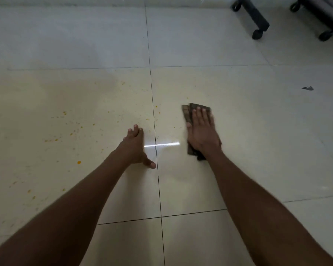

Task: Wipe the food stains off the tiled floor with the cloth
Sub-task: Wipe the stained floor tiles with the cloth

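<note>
Your right hand presses flat on the cloth, right of centre; left hand braces fingers-straight on the floor, holding nothing. Risk: orange stains lie centre-left, so wiping here misses them.

Both forearms are seen bare, with no sleeve reaching into view. Nothing is worn on the left hand or the right hand; wrists and fingers are uncovered.
</note>
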